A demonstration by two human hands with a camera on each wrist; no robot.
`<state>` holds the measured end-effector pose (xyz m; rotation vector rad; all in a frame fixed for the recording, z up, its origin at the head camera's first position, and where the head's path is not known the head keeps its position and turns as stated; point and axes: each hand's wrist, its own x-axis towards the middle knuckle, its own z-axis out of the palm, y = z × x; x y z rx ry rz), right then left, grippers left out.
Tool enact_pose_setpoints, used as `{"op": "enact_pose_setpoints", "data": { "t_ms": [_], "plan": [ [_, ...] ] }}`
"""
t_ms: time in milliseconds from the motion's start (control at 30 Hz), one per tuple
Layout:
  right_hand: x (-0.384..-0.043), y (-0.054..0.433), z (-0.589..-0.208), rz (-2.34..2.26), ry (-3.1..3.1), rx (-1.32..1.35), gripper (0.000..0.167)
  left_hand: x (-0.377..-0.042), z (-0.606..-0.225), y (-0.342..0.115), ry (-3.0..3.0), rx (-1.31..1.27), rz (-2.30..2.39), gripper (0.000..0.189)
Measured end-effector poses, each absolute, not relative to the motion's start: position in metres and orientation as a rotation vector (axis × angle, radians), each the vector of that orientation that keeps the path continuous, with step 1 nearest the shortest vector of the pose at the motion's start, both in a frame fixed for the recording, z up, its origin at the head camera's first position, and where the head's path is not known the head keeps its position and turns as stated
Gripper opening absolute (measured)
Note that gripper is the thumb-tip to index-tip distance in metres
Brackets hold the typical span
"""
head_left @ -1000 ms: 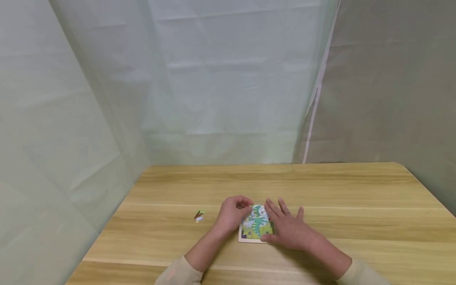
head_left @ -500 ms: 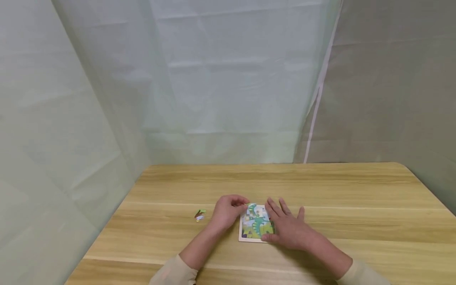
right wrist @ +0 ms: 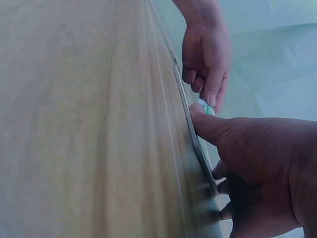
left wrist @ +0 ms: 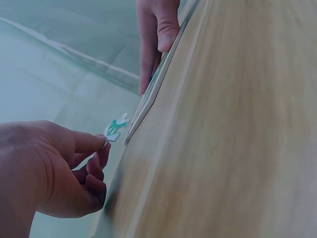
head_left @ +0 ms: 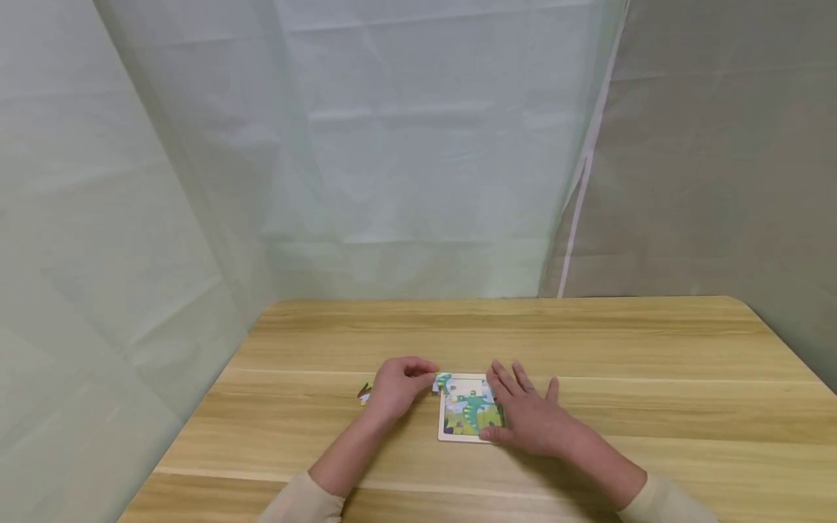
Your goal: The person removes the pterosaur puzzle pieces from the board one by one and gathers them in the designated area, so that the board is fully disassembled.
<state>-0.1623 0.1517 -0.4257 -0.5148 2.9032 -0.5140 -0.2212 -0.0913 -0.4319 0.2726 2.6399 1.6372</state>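
My left hand (head_left: 400, 387) pinches a puzzle piece (left wrist: 115, 130) between thumb and forefinger. The piece, printed with a green striped shape on pale blue, overlaps the upper left corner of the puzzle board (head_left: 450, 438) in the head view. A green dinosaur picture fills the lower part of that pale-rimmed board, and a bare whitish gap shows along its top. My right hand (head_left: 531, 415) rests on the board's right side with fingers spread, its thumb at the lower edge. Its palm and fingers hide that side of the picture.
Another loose puzzle piece (head_left: 364, 393), brown and green, lies on the wooden table (head_left: 588, 341) to the left, partly hidden behind my left hand. Pale cloth sheets (head_left: 418, 181) hang behind the table and along its left side.
My left hand has moved left, drawing the pinched puzzle piece out of the board's top row, where a bare gap now shows. My right hand has stayed in place.
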Motion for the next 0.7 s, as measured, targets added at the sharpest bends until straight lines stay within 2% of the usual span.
{"op": "enact_pose_setpoints", "data": {
  "t_ms": [700],
  "plan": [
    [-0.162,0.153,-0.428,-0.526,2.919,-0.523,0.099,-0.221,-0.433,-0.128,2.791,0.178,1.518,0.007]
  ]
}}
